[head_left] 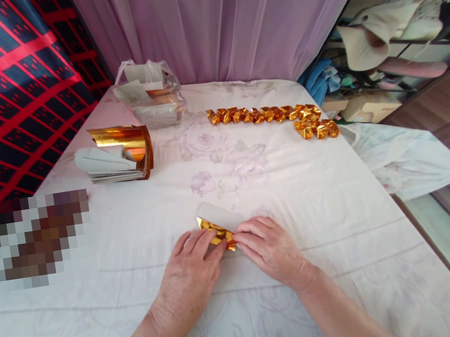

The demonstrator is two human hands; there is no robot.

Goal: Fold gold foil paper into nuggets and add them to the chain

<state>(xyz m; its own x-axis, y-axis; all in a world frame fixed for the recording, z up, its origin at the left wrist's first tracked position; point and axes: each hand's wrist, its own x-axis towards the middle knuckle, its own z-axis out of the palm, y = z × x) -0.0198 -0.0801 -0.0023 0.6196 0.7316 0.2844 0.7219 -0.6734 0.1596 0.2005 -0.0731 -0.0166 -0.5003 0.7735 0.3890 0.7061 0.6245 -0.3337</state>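
Note:
My left hand [188,278] and my right hand [268,249] meet near the table's front, fingertips pressed on a partly folded gold foil paper [216,231] whose white back side shows behind the fold. The paper lies flat on the white cloth-covered table [325,243]. A row of several finished gold folded pieces [272,115] lies at the far right of the table. A stack of gold-and-white foil sheets [121,153], its top sheet curling up, sits at the far left.
A clear plastic bag [150,92] with more sheets stands at the back by the purple curtain [227,16]. A pixelated patch [41,238] covers something at the left edge. White cloth hangs off the table's right side [409,158]; shelves with clutter are beyond.

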